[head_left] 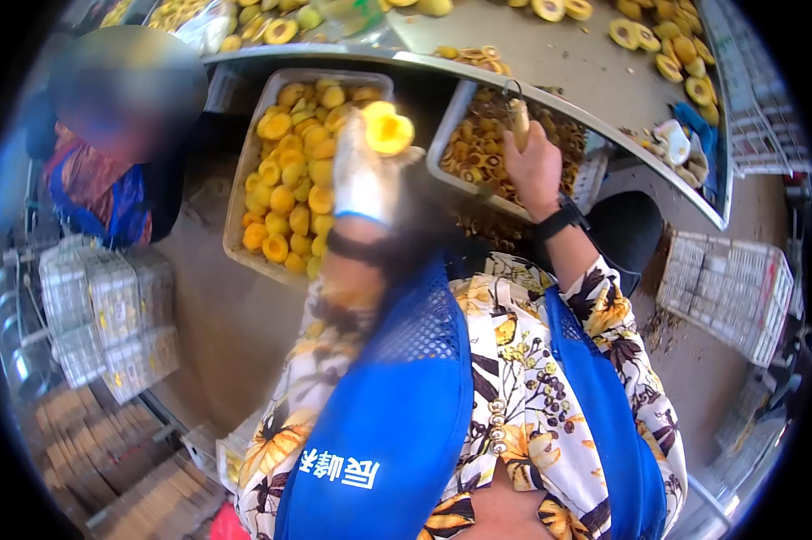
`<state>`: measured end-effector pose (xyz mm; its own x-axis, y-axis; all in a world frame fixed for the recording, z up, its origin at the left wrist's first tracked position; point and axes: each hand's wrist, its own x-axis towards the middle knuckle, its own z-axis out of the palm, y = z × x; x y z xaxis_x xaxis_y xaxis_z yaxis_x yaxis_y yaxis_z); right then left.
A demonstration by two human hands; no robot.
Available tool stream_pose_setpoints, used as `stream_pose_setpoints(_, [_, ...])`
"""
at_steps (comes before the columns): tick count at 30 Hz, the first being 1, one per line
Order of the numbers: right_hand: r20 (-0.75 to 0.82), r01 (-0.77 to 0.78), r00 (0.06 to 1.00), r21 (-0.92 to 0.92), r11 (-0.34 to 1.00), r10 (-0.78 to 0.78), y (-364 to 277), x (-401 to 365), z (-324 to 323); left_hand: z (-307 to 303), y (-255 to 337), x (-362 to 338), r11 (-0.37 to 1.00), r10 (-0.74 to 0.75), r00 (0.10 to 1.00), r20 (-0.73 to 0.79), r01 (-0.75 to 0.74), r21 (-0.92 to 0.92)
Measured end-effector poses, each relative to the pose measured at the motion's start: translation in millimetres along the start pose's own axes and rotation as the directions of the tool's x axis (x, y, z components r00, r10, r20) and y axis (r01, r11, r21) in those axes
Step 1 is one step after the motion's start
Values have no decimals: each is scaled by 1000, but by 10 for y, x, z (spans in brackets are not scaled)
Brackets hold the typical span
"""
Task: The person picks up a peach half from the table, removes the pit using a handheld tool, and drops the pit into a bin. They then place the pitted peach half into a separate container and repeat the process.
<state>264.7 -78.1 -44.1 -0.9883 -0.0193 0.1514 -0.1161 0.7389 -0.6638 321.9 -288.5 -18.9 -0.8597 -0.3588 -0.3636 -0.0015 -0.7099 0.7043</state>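
Note:
My left hand (366, 175), in a white glove, is closed on a yellow halved fruit (389, 134) whose cut side faces up. It is over the right side of a pale bin (235, 211) full of yellow fruit halves (284, 193). My bare right hand (534, 169) is wrapped round the wooden handle of a small tool (519, 124) with a thin metal loop at its end. That hand is above a second bin (442, 148) holding brown and orange fruit scraps (487, 148). The two hands are apart.
A metal worktable (514, 36) with more fruit halves (685, 49) spans the top, its rim just beyond both bins. Another person (109, 135) is at the upper left. White crates stand at left (109, 310) and right (725, 292). A dark stool (626, 234) is near my right arm.

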Motion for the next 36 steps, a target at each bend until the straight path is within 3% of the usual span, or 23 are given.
stream_pose_setpoints(2, [97, 204, 977, -129, 970, -192, 207, 21, 128, -305, 358, -81, 984, 171, 978, -118, -164, 68])
stream_pose_setpoints(3, [174, 251, 962, -241, 938, -212, 241, 19, 167, -513, 495, -84, 966, 248, 946, -208, -223, 133])
stream_pose_setpoints(4, [265, 193, 959, -339, 921, -104, 246, 3, 197, -739, 598, -68, 940, 324, 902, -287, -273, 203])
stream_pose_setpoints(6, [337, 185, 940, -353, 917, -60, 155, -72, 179, -1118, 746, -74, 879, 459, 749, -478, -303, 368])
stream_pose_setpoints(9, [354, 245, 927, -308, 919, -128, 73, -213, 260, -2204, 769, 194, 737, 621, 598, -507, -224, 638])
stream_pose_setpoints(11, [365, 260, 918, -261, 930, -154, -43, -255, 309, -2786, 899, 434, 503, 781, 492, -385, -130, 854])
stream_pose_setpoints(12, [381, 260, 912, -252, 932, -152, -125, -250, 304, -2687, 1035, 394, 372, 840, 448, -307, -62, 926])
stream_pose_setpoints(13, [396, 262, 906, -242, 934, -151, -224, -251, 319, -2566, 1150, 389, 342, 849, 431, -306, -7, 940])
stream_pose_setpoints(14, [403, 261, 902, -223, 939, -155, -326, -270, 342, -2622, 1279, 492, 178, 881, 421, -215, 124, 976])
stream_pose_setpoints(16, [403, 245, 902, -182, 952, -155, -511, -281, 366, -2886, 1411, 888, -118, 912, 398, 96, 31, 993])
stream_pose_setpoints(18, [437, 189, 894, -176, 966, -95, -707, -309, 382, -3128, 1504, 1286, -409, 708, 662, 246, 100, 907])
stream_pose_setpoints(19, [443, 163, 893, -156, 974, -79, -777, -333, 390, -3250, 1429, 1447, -410, 623, 770, 137, 172, 896])
stream_pose_setpoints(20, [446, 141, 893, -135, 981, -67, -825, -328, 404, -3140, 1430, 1479, -324, 540, 839, -60, 273, 906])
stream_pose_setpoints(22, [424, 170, 898, -85, 982, -118, -805, -301, 396, -3042, 1437, 1540, -138, 406, 884, -231, 309, 941])
stream_pose_setpoints(25, [456, 123, 888, -116, 986, -58, -817, -218, 462, -2912, 1234, 1288, -389, 150, 972, -178, 224, 894])
stream_pose_setpoints(26, [481, 111, 876, -141, 984, -30, -786, -190, 486, -2913, 1099, 1201, -449, 274, 956, -104, 223, 865])
stream_pose_setpoints(28, [514, 108, 857, -116, 987, -33, -782, -158, 603, -3028, 1074, 1119, -460, 329, 944, 22, 140, 877])
stream_pose_setpoints(29, [527, 118, 847, -64, 991, -67, -771, -160, 672, -2902, 1145, 1040, -401, 357, 933, -44, 196, 895])
stream_pose_setpoints(32, [568, 126, 819, -48, 991, -77, -856, -133, 807, -3223, 1101, 1053, -302, 519, 853, 45, 134, 944])
stream_pose_setpoints(33, [577, 125, 813, -43, 991, -77, -972, -169, 788, -3336, 1158, 1011, -316, 596, 796, 109, 108, 943])
stream_pose_setpoints(34, [585, 130, 806, -31, 991, -88, -978, -136, 819, -3450, 1149, 1000, -270, 729, 669, 144, 88, 959])
stream_pose_setpoints(36, [604, 79, 796, -27, 997, -47, -1047, -90, 864, -3360, 1433, 841, -116, 809, 582, -79, 291, 950])
